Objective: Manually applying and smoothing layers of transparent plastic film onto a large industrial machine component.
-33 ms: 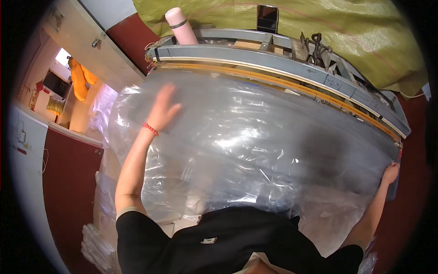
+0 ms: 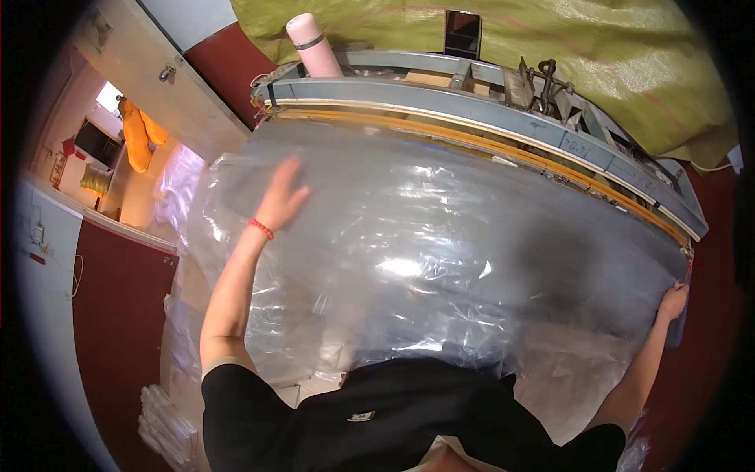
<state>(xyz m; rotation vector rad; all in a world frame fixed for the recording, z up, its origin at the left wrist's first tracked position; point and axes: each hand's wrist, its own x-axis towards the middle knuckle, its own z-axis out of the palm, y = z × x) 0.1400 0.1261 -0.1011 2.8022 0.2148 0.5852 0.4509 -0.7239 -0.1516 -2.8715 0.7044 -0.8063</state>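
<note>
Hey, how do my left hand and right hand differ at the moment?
Your left hand is open, fingers extended; your right hand is curled closed. The left hand is over the plastic, while the right hand is at its right edge. The left hand has a red bracelet at the wrist; the right hand shows none. Both are bare, without gloves.
</note>
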